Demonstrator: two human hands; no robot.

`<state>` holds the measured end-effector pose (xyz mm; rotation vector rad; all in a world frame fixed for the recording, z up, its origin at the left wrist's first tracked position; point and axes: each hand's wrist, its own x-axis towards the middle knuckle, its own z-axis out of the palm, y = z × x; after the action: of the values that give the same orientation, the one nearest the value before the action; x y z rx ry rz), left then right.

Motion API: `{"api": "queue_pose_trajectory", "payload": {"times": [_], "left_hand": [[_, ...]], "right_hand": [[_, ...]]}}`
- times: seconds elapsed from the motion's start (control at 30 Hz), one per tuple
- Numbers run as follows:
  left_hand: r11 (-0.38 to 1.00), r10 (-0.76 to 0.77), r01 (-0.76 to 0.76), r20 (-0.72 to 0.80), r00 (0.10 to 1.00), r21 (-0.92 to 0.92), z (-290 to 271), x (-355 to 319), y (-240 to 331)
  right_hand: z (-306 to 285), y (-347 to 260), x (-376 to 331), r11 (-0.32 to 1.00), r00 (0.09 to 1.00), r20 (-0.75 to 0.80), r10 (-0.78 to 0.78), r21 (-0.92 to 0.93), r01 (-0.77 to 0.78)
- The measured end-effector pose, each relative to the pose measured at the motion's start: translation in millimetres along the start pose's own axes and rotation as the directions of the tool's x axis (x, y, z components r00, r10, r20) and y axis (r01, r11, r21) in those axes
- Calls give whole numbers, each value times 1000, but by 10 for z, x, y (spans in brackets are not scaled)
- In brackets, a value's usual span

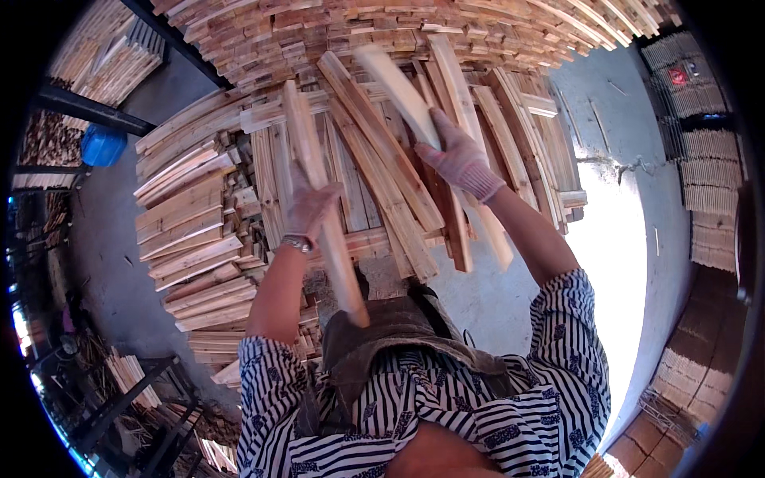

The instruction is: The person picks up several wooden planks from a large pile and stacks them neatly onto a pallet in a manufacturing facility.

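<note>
Above a grey concrete floor (111,231) ringed by stacked wooden slats (199,223): gloved left hand (309,203) and right hand (458,159) raised, each grip clenched round one slat (339,263), (398,88).

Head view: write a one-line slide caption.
Gloved left hand and right hand each grip a wooden slat above a heap of stacked slats on a concrete floor.

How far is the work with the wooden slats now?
Done: many slats already lie in ordered stacks on the person's left. In hand: the left hand grips one slat, and the right hand lifts another slat. Left: a loose pile of slats lies in front.
</note>
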<state>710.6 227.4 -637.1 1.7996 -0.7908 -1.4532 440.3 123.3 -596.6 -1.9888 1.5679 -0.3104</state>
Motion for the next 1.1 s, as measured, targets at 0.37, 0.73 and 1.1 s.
{"api": "queue_pose_trajectory", "payload": {"times": [0.37,0.73,1.1], "left_hand": [[531,336,114,-332,881,840,-586,854,-768],[1000,-23,23,-31,999,0,1067,643,-693],[995,-33,24,-83,996,-98,23,580,-525]], "right_hand": [[1110,-159,535,949,914,257,313,-67,-307],[1045,292,-259,884,894,54,446,129,-449],[1504,301,-194,977,978,67,200,60,-204]]}}
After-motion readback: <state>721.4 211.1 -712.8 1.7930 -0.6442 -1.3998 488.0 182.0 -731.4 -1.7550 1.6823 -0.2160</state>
